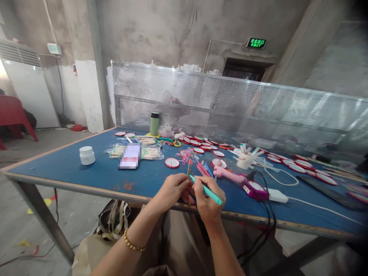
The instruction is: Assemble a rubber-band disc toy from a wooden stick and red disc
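Observation:
At the table's near edge my two hands meet, fingertips close together. My right hand [209,195] is closed around a teal marker pen [211,194], which slants from the fingertips down to the right. My left hand [176,188] is closed in a pinch at the pen's upper-left end; what it grips is hidden by the fingers. A narrow brown-orange strip [189,167] shows just above the fingertips, and I cannot tell whether it is held. Just beyond lie pink pens [202,168] and a round red-rimmed white disc [172,163].
Left on the blue table [63,163] are a white jar [87,155] and a phone [129,156] over bagged sticks. Behind stand a green bottle [154,123] and a perforated metal screen [184,101]. Rightward are a pink-purple tool [254,188], a cup of pens [244,160], cables and several red-rimmed discs.

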`<state>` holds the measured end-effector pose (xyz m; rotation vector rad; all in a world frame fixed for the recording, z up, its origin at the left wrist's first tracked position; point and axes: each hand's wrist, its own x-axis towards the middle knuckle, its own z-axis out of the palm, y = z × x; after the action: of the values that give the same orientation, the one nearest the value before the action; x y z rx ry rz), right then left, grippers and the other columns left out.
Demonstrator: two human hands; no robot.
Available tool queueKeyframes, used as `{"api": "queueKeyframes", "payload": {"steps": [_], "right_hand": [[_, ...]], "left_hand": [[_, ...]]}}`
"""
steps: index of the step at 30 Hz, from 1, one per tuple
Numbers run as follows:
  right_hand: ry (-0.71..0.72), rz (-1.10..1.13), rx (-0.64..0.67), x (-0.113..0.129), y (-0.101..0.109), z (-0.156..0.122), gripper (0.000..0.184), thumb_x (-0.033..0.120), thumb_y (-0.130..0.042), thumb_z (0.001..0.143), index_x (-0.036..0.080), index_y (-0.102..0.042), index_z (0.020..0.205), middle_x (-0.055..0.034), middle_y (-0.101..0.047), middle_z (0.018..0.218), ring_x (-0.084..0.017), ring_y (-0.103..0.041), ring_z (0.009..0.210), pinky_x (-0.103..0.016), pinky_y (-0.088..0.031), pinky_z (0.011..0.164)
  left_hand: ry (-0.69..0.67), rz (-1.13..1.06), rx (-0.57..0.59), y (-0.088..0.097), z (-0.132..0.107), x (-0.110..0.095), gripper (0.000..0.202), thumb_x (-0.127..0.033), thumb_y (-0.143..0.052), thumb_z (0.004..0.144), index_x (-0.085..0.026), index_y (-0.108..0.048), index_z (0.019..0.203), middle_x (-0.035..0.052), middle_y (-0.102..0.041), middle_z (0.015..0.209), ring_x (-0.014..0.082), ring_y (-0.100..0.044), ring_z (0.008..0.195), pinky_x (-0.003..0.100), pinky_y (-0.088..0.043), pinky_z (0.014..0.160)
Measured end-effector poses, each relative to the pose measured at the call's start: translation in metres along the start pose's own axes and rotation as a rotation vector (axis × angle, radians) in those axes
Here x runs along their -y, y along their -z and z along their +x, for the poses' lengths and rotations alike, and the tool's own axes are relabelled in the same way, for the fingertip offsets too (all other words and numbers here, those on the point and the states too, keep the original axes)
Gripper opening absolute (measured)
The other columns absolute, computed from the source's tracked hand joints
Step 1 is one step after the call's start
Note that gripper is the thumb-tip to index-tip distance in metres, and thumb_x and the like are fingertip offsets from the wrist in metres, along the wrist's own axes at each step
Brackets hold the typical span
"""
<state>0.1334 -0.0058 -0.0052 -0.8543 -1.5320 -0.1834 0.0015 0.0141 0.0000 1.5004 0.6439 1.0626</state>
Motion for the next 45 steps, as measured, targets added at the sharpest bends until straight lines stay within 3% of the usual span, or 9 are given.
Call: {"api": "queueKeyframes", "payload": {"steps": [45], "right_hand": [[0.002, -0.034, -0.009, 0.0007, -0.0003, 0.0006, 0.015, 0.020, -0.055, 0.092, 0.019, -0.060, 0.077, 0.0012, -0.063, 0.064, -0.012, -0.059, 0.055, -0.023, -0.048, 0.057]], "left_hand": [[0.005, 0.009, 0.015, -0.0005, 0.0004, -0.0013, 0.030, -0.046, -0.053, 0.087, -0.017, -0.053, 0.078, -0.0004, -0.062, 0.061, 0.0147, -0.065, 0.054, 0.024, -0.051, 0.052]]}}
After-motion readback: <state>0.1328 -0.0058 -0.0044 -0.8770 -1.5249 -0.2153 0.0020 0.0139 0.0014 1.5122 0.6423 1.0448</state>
